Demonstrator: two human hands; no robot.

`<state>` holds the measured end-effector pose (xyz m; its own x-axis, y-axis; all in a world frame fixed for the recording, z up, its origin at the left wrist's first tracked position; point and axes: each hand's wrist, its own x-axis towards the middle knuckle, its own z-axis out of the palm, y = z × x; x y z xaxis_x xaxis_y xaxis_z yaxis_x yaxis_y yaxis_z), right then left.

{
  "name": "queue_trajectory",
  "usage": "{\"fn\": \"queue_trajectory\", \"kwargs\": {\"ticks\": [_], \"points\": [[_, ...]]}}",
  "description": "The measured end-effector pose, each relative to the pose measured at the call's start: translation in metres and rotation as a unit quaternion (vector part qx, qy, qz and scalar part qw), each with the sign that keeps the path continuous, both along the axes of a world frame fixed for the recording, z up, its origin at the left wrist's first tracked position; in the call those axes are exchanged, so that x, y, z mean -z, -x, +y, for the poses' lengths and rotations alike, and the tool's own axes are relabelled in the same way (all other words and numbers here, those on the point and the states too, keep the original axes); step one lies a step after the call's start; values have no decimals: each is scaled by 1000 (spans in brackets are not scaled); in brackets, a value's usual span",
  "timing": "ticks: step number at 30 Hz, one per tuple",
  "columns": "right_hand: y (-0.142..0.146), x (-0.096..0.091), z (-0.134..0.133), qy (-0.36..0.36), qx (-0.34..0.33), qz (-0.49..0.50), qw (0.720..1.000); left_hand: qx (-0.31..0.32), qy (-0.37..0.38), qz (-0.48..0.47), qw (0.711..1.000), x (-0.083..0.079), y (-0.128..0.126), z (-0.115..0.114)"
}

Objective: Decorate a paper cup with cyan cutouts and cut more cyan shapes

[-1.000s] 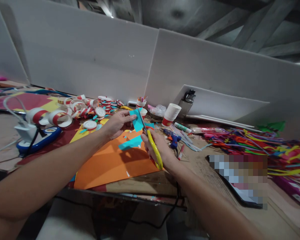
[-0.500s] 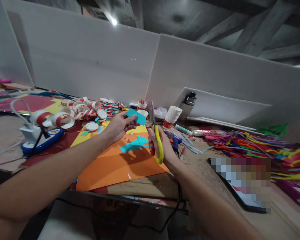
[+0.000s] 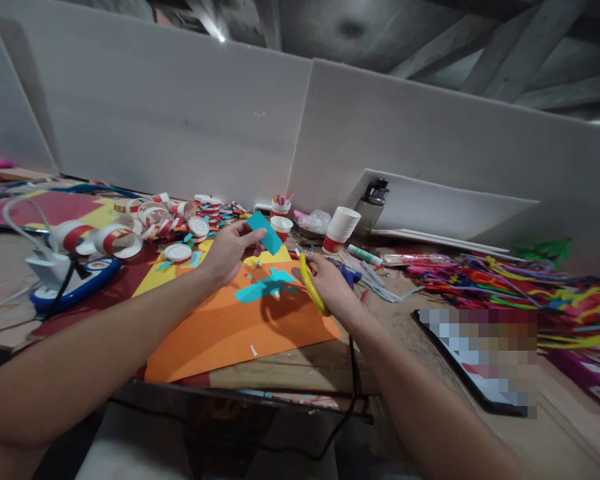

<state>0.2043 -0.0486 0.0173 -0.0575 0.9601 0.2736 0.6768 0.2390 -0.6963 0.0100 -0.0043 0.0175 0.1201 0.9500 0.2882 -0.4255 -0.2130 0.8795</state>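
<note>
White panels (image 3: 180, 120): upright, closing off the worktop's far side.

Worktop (image 3: 290, 368): wooden, crowded along its back and sides, carrying the items below.

Orange sheet (image 3: 215, 333): flat, at the worktop's near edge, in front of the person.

Left hand (image 3: 230, 252): raised over the sheet's far part; fingers pinching the blue card (image 3: 264, 231), thumb on its near face.

Right hand (image 3: 330, 281): opposite, apart from the card; fingers wrapped round the yellow grip of the scissors (image 3: 310, 287).

Cup stack (image 3: 341, 230): nested, standing beyond the right hand.

Scissors: off the card; blades hardly show, so their spread cannot be told.

Blue card: one oblong, held up tilted, clear of the sheet.

Blue offcuts (image 3: 253, 291): on the orange sheet, below the gap between the hands.

White scrap (image 3: 253, 349): one sliver, sheet's near part.

Step in hand, as judged: paper trimming, blades away from the card. A further cut would call for an edge offered squarely to the blades, left fingers off the cutting line.
</note>
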Motion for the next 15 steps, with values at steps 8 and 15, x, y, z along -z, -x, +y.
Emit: {"fn": "queue_trajectory", "kwargs": {"ticks": [8,15], "points": [[-4,-5,-9,55,-25,-378,924,45,61,28,997,4,2,3],[1,-8,-4,-70,-44,9,997,94,110,30,989,1,-10,-9]]}}
